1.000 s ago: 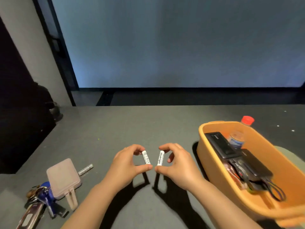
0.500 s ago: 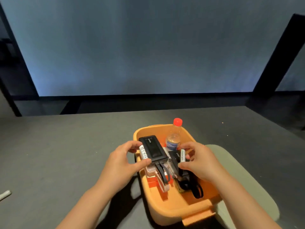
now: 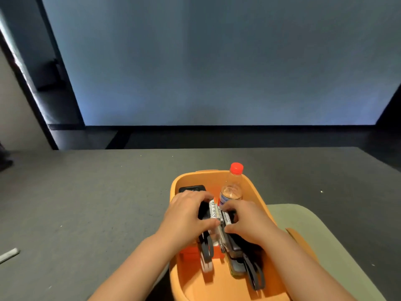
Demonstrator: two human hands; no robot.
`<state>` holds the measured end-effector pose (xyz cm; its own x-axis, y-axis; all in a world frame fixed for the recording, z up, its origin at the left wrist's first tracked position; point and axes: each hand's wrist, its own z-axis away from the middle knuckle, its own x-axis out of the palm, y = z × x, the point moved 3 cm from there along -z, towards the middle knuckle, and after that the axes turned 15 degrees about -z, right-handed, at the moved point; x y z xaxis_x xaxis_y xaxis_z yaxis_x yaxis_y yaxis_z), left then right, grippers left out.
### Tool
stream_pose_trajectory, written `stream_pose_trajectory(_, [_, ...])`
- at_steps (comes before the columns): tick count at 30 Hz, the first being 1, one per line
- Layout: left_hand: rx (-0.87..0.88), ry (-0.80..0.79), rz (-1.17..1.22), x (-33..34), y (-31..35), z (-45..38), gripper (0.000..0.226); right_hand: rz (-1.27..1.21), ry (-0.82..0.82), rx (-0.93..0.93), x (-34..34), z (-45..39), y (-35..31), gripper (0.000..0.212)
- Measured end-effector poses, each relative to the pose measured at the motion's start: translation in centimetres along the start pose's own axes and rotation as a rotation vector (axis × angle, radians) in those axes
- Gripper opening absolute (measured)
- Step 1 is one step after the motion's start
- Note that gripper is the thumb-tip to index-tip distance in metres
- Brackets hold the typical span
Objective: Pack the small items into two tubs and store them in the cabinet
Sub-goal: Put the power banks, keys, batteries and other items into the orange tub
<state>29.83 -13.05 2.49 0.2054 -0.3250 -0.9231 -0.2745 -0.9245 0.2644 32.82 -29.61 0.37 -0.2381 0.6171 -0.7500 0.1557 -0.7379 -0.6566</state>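
An orange tub [image 3: 256, 187] stands on the dark grey table [image 3: 86, 203]. Inside it lie black power banks [image 3: 192, 189] with cables, and a clear bottle with a red cap [image 3: 233, 185] leans at its far side. My left hand [image 3: 186, 216] pinches a small white battery [image 3: 213, 210] low over the tub's contents. My right hand [image 3: 247, 222] pinches a second white battery [image 3: 225, 218] right beside the first. Both hands are inside the tub, and their fingers hide part of the black items beneath.
A pale green tub lid or mat [image 3: 325, 246] lies under the tub's right side. A small white stick-like item [image 3: 8, 255] rests at the table's left edge. Beyond the table's far edge is a large blue-grey screen [image 3: 217, 61].
Both hands carried the two batteries from the bare table on the left into the orange tub, then brought them together and lower over the black items. The view swung right; keys and pouch left view.
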Motion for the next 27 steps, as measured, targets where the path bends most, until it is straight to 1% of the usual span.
stream_pose_trajectory(5, [0.062, -0.042, -0.131, 0.7, 1.0, -2.5, 0.05, -0.091, 0.096, -0.035, -0.6, 0.3, 0.1, 0.042])
stream_pose_trajectory(11, [0.101, -0.139, -0.279, 2.3, 1.9, -4.7, 0.041, -0.105, 0.299, -0.03, -1.8, 0.9, -0.5, 0.033])
stream_pose_trajectory(13, [0.111, -0.186, -0.331, 3.1, 1.9, -4.9, 0.04, -0.1, 0.296, -0.033, -1.9, 0.9, -0.7, 0.029])
stream_pose_trajectory(16, [0.138, -0.251, -0.382, 3.7, 1.9, -4.7, 0.045, -0.078, 0.274, -0.033, -1.6, 1.1, -0.9, 0.025])
stream_pose_trajectory(18, [0.137, -0.196, -0.324, 3.1, 1.9, -4.3, 0.044, -0.096, 0.294, -0.025, -1.8, 1.1, -1.1, 0.023])
stream_pose_trajectory(22, [0.06, 0.019, -0.176, 0.3, -0.6, -1.6, 0.04, -0.168, 0.363, -0.015, -1.9, 1.5, -1.6, 0.029])
stream_pose_trajectory(24, [-0.048, 0.125, -0.068, -1.6, -3.4, 0.8, 0.035, -0.214, 0.416, -0.066, -1.7, 2.3, -3.2, 0.031])
stream_pose_trajectory(25, [-0.124, 0.183, -0.021, -2.6, -5.1, 2.2, 0.033, -0.246, 0.431, -0.114, -1.3, 2.8, -4.5, 0.028])
stream_pose_trajectory(27, [-0.296, 0.276, 0.053, -4.2, -8.9, 5.0, 0.03, -0.316, 0.391, -0.247, 0.4, 3.7, -8.7, 0.022])
